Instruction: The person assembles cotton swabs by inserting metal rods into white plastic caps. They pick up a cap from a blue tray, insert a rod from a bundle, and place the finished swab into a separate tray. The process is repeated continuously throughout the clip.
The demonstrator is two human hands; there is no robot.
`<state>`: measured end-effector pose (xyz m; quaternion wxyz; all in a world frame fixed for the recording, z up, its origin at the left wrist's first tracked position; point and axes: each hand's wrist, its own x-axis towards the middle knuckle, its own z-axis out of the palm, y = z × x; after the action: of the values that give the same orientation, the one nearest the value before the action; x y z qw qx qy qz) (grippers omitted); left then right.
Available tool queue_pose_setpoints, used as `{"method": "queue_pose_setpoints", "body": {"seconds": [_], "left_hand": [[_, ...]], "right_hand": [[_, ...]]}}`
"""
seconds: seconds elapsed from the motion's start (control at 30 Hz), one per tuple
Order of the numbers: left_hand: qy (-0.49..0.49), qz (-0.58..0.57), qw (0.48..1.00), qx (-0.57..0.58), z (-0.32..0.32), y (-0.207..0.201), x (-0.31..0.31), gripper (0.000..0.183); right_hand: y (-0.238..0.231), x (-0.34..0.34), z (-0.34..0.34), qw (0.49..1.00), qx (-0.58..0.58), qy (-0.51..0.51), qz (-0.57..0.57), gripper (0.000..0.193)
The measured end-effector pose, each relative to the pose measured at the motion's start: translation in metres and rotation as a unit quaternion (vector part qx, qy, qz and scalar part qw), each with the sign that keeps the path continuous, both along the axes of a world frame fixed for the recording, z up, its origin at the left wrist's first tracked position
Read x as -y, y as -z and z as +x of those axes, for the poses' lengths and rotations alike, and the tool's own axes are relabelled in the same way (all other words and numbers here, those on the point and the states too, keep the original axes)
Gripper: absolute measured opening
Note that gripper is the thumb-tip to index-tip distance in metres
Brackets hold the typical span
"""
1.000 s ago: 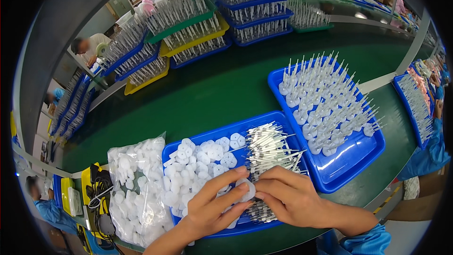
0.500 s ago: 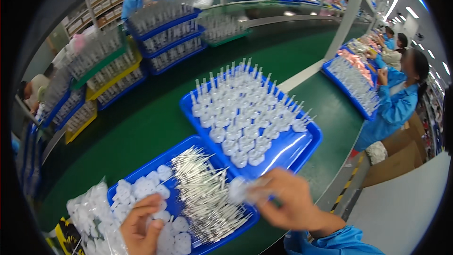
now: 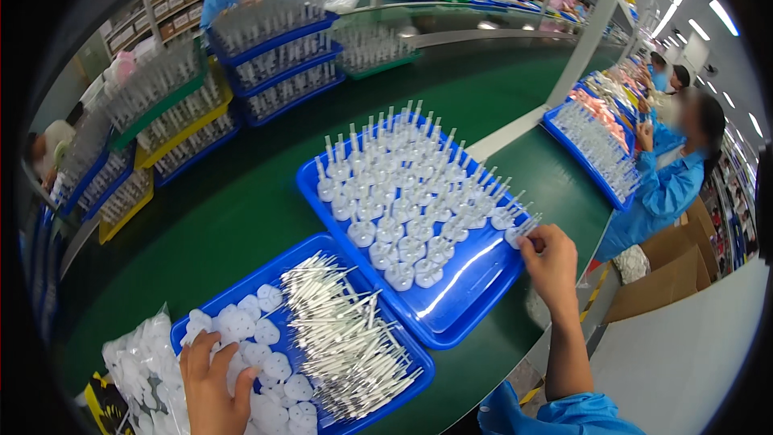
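Note:
My right hand point(image 3: 551, 262) is at the right edge of a blue tray point(image 3: 475, 294), its fingertips pinching a translucent white disc-based piece with an upright stem point(image 3: 517, 234). That piece sits beside rows of similar stemmed pieces point(image 3: 403, 193) standing in the tray. My left hand point(image 3: 216, 383) rests over loose white scalloped discs point(image 3: 235, 324) in a nearer blue tray point(image 3: 320, 243). Its fingers are spread and partly touch the discs; nothing shows gripped in them. Thin white-and-silver rods point(image 3: 346, 338) fill the right half of that nearer tray.
A clear bag of white discs point(image 3: 149, 379) lies left of the nearer tray. Stacked trays of stemmed pieces point(image 3: 278, 72) line the green belt's far side. At the right, a co-worker in blue point(image 3: 672, 169) sits by another filled tray point(image 3: 592, 145). A metal post point(image 3: 592, 28) rises from the bench.
My right hand has carried the stemmed piece from above the rods up and right to the far tray's right edge. My left hand has shifted left and lower onto the discs, fingers spreading.

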<state>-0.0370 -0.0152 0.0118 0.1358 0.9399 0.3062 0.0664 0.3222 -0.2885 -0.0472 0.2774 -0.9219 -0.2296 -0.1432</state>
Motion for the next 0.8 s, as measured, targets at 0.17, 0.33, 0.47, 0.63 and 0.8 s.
{"method": "queue_pose_setpoints", "body": {"seconds": [0.17, 0.33, 0.47, 0.63, 0.8], "left_hand": [[0.056, -0.013, 0.998, 0.026, 0.006, 0.015, 0.005, 0.044], [0.067, -0.003, 0.997, 0.03, 0.007, 0.022, 0.007, 0.035], [0.06, -0.007, 0.995, 0.08, 0.005, 0.027, 0.008, 0.031], [0.066, -0.006, 0.99, 0.123, 0.01, 0.03, 0.016, 0.032], [0.06, 0.011, 0.993, 0.104, 0.014, 0.035, 0.018, 0.029]], "right_hand": [[-0.021, 0.022, -0.02, 0.998, 0.047, -0.024, 0.036, 0.018], [-0.069, -0.038, -0.071, 0.971, -0.005, -0.211, 0.11, 0.016], [-0.079, -0.116, -0.094, 0.863, 0.028, -0.505, -0.008, 0.022], [-0.075, -0.168, -0.124, 0.77, 0.17, -0.606, -0.101, 0.024], [-0.082, -0.165, -0.127, 0.801, 0.106, -0.583, -0.09, 0.019]]}}
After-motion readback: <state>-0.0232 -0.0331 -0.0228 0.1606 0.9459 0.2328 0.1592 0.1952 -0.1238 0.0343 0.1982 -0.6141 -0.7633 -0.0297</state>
